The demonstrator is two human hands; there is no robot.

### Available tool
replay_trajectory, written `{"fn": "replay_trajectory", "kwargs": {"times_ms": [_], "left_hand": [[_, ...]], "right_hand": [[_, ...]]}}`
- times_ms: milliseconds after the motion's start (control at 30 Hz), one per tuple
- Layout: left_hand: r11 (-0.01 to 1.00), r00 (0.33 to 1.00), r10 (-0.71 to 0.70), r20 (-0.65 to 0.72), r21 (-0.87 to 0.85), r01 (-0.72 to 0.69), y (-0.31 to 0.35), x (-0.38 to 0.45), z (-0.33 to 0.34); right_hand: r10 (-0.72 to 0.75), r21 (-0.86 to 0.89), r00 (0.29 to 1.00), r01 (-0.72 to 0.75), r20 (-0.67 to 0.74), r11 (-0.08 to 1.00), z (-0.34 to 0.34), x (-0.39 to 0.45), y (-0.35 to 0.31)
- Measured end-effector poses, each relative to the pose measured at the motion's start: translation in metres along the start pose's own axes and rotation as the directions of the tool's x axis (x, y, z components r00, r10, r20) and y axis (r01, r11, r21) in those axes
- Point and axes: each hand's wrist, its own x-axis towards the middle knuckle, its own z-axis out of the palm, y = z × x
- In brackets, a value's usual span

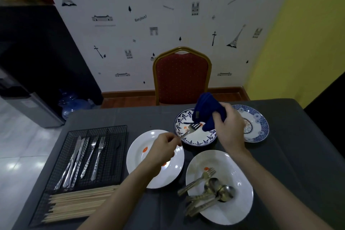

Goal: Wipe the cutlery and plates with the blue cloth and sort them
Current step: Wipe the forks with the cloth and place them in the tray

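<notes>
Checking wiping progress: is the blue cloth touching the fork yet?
No, the blue cloth in the right hand hangs just beside the fork tines.

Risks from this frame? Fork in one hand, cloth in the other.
1. The left hand pinches the fork only at the handle end; a firm wipe with the blue cloth may twist it out of that grip.
2. Red smears show on the white plate; they may soil the cloth and spread.
3. Loose cutlery overhangs the near plate and may slide off if nudged.
</notes>
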Motion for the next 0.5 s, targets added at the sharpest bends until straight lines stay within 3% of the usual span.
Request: {"fn": "replay_trajectory", "kwargs": {"times_ms": [67, 200, 367, 500], "left_hand": [[0.999, 0.999, 0.044, 0.011, -0.003, -0.044, 0.012, 0.0, 0.005], [0.996, 0.996, 0.091, 0.004, -0.025, -0.091, 0.022, 0.001, 0.006], [0.984, 0.998, 0.054, 0.012, -0.174, -0.051, 0.02, -0.004, 0.007], [0.979, 0.998, 0.064, 0.023, -0.193, -0.058, 0.025, -0.003, 0.007]], "right_hand": [[-0.156, -0.062, 0.983, 0.162, 0.096, 0.985, 0.008, -0.014, -0.009], [-0.478, -0.216, 0.841, 0.531, 0.254, 0.819, 0.014, -0.029, -0.006], [-0.553, -0.286, 0.772, 0.632, 0.314, 0.72, 0.007, -0.014, 0.011], [-0.608, -0.261, 0.725, 0.686, 0.324, 0.679, 0.0, -0.018, 0.015]]}}
